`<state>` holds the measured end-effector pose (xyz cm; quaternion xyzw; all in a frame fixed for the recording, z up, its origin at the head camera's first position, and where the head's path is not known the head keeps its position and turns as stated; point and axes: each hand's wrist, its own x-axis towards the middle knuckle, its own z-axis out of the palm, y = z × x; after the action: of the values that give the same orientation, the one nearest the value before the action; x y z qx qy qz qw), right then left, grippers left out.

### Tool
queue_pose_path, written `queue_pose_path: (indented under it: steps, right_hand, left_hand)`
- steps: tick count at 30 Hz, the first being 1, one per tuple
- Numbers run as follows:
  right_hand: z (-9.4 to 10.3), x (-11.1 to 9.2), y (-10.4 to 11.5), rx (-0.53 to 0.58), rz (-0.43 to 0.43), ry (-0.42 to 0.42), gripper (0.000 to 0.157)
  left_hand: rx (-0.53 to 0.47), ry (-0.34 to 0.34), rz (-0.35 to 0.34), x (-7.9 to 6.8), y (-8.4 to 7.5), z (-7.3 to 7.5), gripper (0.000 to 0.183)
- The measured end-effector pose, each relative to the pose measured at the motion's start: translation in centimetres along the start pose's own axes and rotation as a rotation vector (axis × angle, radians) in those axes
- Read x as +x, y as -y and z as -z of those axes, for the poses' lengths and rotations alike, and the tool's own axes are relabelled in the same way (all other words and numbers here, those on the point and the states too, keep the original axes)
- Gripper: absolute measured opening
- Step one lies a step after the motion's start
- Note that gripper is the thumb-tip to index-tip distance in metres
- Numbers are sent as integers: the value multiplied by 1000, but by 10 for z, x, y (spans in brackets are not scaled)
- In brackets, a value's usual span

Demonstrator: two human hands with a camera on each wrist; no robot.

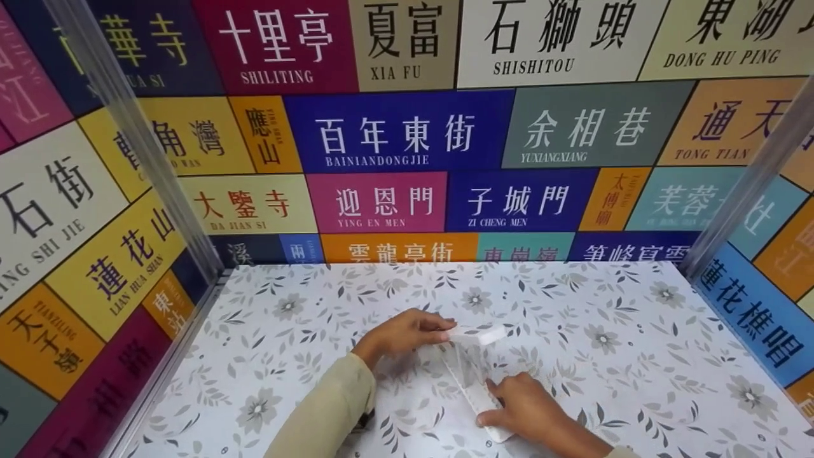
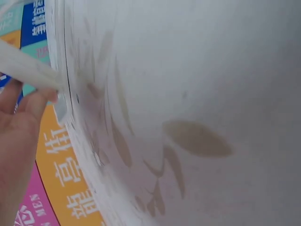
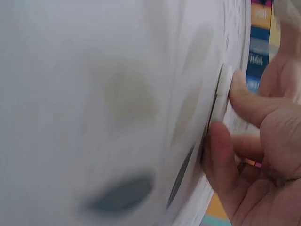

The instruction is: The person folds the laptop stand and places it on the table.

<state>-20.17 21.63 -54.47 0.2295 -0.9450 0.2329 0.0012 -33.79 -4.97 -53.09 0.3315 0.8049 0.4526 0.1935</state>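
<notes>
Rn white pc juts R from L grip.

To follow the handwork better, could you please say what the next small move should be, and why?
Perhaps the left hand should tilt the raised white part slightly: it grips that part's end, while the right hand holds the lower white part low at the patterned tabletop, which seems steady enough to work against.

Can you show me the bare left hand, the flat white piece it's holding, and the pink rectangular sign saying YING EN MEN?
Bare left hand (image 1: pixel 406 332): head view, back of the hand.
Flat white piece (image 1: pixel 486 334): head view, middle of its visible surface.
Pink rectangular sign (image 1: pixel 379 202): head view, its lettered face.
</notes>
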Motion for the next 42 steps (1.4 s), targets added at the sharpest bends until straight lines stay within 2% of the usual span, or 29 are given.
queue_pose_path:
  steps: [4, 7, 13, 18, 25, 30, 33, 34, 36, 38, 40, 42]
  right_hand:
    - [-10, 0, 22, 10, -93, -44, 51]
    - [-17, 0, 35, 41, -148, -67, 43]
    - [-24, 4, 48, 82, -236, -81, 47]
    - [-26, 8, 53, 75, -241, -76, 50]
    - [-28, 8, 54, 57, -225, -79, 47]
    - [-16, 8, 45, 184, -202, 56, 38]
    - [-4, 10, 36, 253, -155, 111, 34]
    - [0, 11, 32, 261, -137, 99, 30]
    - [7, 14, 24, 274, -131, 57, 23]
    - [12, 19, 15, 287, -129, 10, 24]
    - [15, 25, 6, 318, -120, -9, 38]
    - [16, 30, -4, 352, -83, -4, 42]
  left_hand:
    - [-53, 44, 21, 7, 4, 4, 39]
    - [-91, 39, 68, 12, 5, 3, 36]
    - [-192, 27, 111, 20, 4, -2, 31]
    - [-245, 21, 126, 21, 6, -3, 28]
    - [-267, 13, 126, 18, 8, -3, 27]
    - [-231, 6, 114, 13, 4, -6, 36]
    - [-198, -77, 128, 8, -3, -11, 41]
    - [-198, -126, 148, 6, -6, -14, 42]
    - [-200, -267, 187, 1, -12, -22, 37]
    - [-221, -364, 241, -8, -20, -29, 30]
    - [-260, -406, 272, -20, -26, -37, 26]
    - [-303, -385, 279, -30, -33, -45, 26]
